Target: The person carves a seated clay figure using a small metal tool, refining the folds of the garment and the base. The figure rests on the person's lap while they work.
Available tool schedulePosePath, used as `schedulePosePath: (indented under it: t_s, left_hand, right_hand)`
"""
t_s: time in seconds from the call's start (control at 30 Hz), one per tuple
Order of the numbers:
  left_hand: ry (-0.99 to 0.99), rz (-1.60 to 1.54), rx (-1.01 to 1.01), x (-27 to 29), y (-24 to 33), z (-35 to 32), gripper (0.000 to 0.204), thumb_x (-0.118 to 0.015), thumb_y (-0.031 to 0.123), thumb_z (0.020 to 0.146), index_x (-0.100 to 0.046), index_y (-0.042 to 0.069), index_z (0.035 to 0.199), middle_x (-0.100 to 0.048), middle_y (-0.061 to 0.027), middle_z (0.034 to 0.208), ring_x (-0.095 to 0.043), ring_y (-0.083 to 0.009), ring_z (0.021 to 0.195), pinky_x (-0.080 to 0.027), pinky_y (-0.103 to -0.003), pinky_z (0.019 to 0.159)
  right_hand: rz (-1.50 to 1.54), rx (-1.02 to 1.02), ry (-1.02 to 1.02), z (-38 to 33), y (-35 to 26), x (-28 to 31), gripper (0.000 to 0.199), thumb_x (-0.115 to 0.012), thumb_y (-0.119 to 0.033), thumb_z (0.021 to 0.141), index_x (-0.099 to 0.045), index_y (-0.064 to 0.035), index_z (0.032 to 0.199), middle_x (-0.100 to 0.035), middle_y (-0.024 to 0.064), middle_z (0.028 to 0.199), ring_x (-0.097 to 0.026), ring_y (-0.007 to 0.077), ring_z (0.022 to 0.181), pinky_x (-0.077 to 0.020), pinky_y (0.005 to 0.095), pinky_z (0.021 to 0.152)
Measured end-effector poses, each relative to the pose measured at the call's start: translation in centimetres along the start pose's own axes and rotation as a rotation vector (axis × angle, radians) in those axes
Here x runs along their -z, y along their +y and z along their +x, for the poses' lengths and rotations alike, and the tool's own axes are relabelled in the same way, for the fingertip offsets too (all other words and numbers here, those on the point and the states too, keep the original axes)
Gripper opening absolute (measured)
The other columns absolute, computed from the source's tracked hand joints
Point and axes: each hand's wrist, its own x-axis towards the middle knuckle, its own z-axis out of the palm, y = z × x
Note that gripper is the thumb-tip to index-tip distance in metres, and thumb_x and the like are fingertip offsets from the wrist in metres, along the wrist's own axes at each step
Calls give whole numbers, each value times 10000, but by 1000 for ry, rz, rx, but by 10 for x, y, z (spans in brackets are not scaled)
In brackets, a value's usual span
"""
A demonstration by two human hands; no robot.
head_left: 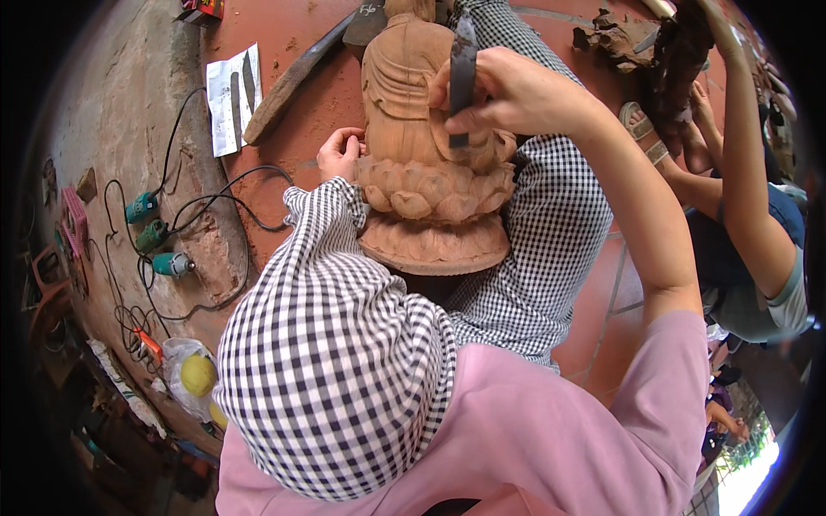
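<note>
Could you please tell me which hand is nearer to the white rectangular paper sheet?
Left: the left hand is below and right of the white paper sheet, beside the brown carved wooden statue; the right hand, holding a dark flat tool, is farther right.

The work area consists of a red tiled floor [284, 43] and, along its left side, a worn brown slab [146, 77]. Three teal power tools [174, 265] lie on the slab, inboard of its right edge; black cables [274, 229] cross that edge onto the floor. Toward the slab's near end lies a clear plastic bag [176, 353] containing yellow-green round fruit [198, 375]. On the floor, just beside the slab's right edge: white paper [222, 95] bearing two dark strips [235, 112]. Adjacent: one long wooden bar [292, 82], positioned diagonally.
</note>
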Motion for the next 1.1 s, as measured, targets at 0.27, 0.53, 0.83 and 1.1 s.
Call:
schedulePosePath:
  t_s: [0.27,0.53,0.83,1.1]
  left_hand:
    - [12,161,1,-2,29,-10,175,-562,53,972,-714,-8,1034,-740,-73,869,-713,-119,758,-581,-277,736]
    - [35,171,46,-1,32,-12,175,-567,62,963,-714,-9,1027,-742,-92,860,-735,-144,756,-593,-292,732]
    - [63,78,35,-5,28,-12,178,-566,66,955,-715,-12,1012,-736,-100,807,-736,-147,735,-592,-286,704]
    - [51,58,79,-8,28,-10,181,-571,76,957,-722,-2,1020,-726,-73,794,-708,-125,723,-575,-274,696]
  right_hand:
    - [-96,-64,65,-10,-14,-7,267,-750,-64,885,-685,32,1125,-724,87,1021,-683,161,968,-553,316,888]
    - [4,-36,246,-20,-4,-21,245,-766,-122,889,-701,27,1072,-712,86,1042,-675,161,983,-542,310,912]
    - [261,-225,304,-22,-8,-27,287,-751,-125,910,-700,37,1141,-743,106,1000,-708,147,938,-569,297,855]
    - [189,-155,467,-13,11,-31,236,-762,-168,898,-734,38,1009,-736,97,807,-699,117,777,-556,304,686]
